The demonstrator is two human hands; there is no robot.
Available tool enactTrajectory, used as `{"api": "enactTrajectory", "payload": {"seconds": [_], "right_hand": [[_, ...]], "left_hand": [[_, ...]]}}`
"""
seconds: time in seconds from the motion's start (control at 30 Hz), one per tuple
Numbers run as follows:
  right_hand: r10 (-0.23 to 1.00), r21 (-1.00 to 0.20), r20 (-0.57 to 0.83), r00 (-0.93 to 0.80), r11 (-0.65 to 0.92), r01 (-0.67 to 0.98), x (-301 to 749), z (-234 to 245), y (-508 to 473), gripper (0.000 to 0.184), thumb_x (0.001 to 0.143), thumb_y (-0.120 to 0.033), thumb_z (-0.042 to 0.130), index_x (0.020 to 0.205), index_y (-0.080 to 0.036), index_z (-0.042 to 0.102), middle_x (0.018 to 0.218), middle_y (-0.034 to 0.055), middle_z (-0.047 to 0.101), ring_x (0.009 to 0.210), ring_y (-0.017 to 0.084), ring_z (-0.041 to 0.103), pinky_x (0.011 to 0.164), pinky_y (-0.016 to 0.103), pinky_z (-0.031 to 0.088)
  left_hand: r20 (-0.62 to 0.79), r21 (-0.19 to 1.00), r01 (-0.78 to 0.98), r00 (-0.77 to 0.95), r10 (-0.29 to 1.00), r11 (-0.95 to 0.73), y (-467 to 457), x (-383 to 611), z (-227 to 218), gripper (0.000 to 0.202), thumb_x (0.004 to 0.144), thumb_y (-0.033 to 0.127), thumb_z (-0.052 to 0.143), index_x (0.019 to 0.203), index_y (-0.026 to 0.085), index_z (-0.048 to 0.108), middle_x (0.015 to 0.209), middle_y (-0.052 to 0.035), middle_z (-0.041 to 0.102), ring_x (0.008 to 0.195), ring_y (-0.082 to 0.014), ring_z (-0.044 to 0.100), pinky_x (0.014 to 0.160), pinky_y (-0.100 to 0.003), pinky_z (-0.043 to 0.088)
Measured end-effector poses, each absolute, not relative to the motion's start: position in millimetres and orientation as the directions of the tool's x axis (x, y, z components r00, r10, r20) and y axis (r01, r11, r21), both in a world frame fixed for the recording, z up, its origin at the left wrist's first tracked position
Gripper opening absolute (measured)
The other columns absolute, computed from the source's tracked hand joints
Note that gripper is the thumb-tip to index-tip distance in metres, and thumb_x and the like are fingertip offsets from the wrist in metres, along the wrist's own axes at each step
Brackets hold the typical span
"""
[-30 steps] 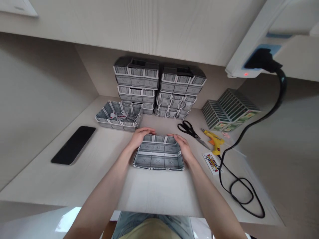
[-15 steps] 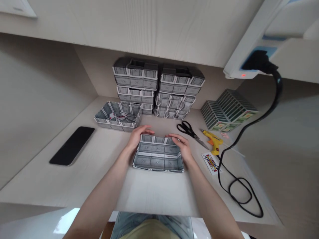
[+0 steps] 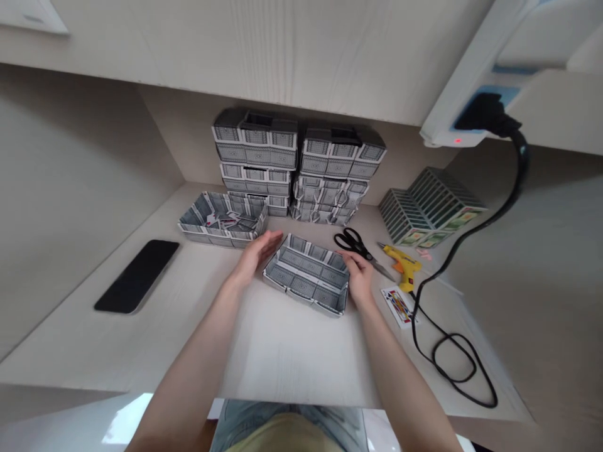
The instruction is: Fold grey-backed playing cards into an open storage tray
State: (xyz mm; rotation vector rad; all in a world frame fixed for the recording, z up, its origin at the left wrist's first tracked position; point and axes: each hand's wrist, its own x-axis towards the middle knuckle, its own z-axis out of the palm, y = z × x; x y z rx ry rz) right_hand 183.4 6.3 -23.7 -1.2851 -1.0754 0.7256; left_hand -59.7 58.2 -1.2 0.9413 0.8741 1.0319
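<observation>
An open box built from grey-patterned playing cards (image 3: pixel 307 276) sits at an angle in front of me, its inside facing up. My right hand (image 3: pixel 358 275) grips its right end, with the thumb and fingers at the far right corner. On the other side, my left hand (image 3: pixel 257 256) has its fingers stretched out beside the box's left end, apparently just clear of it. Behind my left hand, a second card box (image 3: pixel 221 237) holds several loose card pieces (image 3: pixel 228 220).
Stacked card boxes (image 3: pixel 254 150) stand against the back wall. To the right are black scissors (image 3: pixel 353 242), a yellow glue gun (image 3: pixel 402 267) with a looping black cord (image 3: pixel 452 339), a face card (image 3: pixel 399 306) and card stacks (image 3: pixel 431 207). A phone (image 3: pixel 139 276) lies at left.
The card box has turned clockwise and shifted slightly right and away from me. My left hand has come off its left end, while my right hand still holds the right end.
</observation>
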Motion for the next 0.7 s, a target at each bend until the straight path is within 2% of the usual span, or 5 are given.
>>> {"api": "enactTrajectory", "payload": {"seconds": [0.2,0.33,0.47,0.6,0.7], "right_hand": [[0.968,-0.991,0.022,0.252,0.054,-0.122,184,-22,6,0.036,0.076,-0.046,0.049,0.071,-0.015,0.066,0.056,0.0038,0.064,0.036,0.008,0.042,0.039,0.024,0.031],[0.982,-0.973,0.04,0.185,0.08,-0.214,175,-21,6,0.028,0.071,-0.039,0.059,0.089,-0.019,0.065,0.086,0.0054,0.068,0.071,0.015,0.06,0.064,0.029,0.046],[0.999,-0.954,0.049,-0.013,0.043,-0.298,157,-17,2,0.041,0.072,-0.035,0.059,0.112,-0.025,0.056,0.116,0.0039,0.058,0.109,0.022,0.051,0.093,0.038,0.037],[0.985,-0.983,0.044,-0.167,0.013,-0.184,146,-12,-4,0.05,0.069,-0.031,0.062,0.118,-0.028,0.051,0.12,0.0021,0.055,0.115,0.022,0.046,0.1,0.041,0.03],[0.976,-0.991,0.038,-0.213,0.01,-0.131,145,-9,-6,0.05,0.068,-0.029,0.062,0.117,-0.029,0.051,0.12,0.0008,0.055,0.113,0.023,0.048,0.1,0.041,0.03]], "left_hand": [[-0.176,0.919,-0.296,0.283,0.943,0.26,58,-61,3,0.05,0.078,0.052,0.043,0.099,0.012,0.063,0.105,-0.0128,0.064,0.103,-0.025,0.057,0.094,-0.039,0.039],[-0.169,0.912,-0.339,0.207,0.964,0.233,60,-61,0,0.051,0.078,0.053,0.042,0.095,0.009,0.062,0.094,-0.0145,0.068,0.091,-0.0242,0.062,0.086,-0.037,0.044],[-0.149,0.898,-0.374,0.242,0.959,0.233,54,-49,-3,0.048,0.078,0.051,0.043,0.091,0.01,0.063,0.089,-0.0129,0.069,0.087,-0.0236,0.063,0.081,-0.035,0.046],[-0.149,0.909,-0.342,0.266,0.952,0.238,46,-29,-5,0.044,0.077,0.05,0.045,0.084,0.011,0.065,0.081,-0.0099,0.069,0.081,-0.0233,0.064,0.079,-0.036,0.046],[-0.145,0.921,-0.34,0.16,0.976,0.192,45,-19,-6,0.04,0.077,0.048,0.046,0.077,0.012,0.064,0.071,-0.0072,0.068,0.071,-0.021,0.064,0.077,-0.036,0.047]]}}
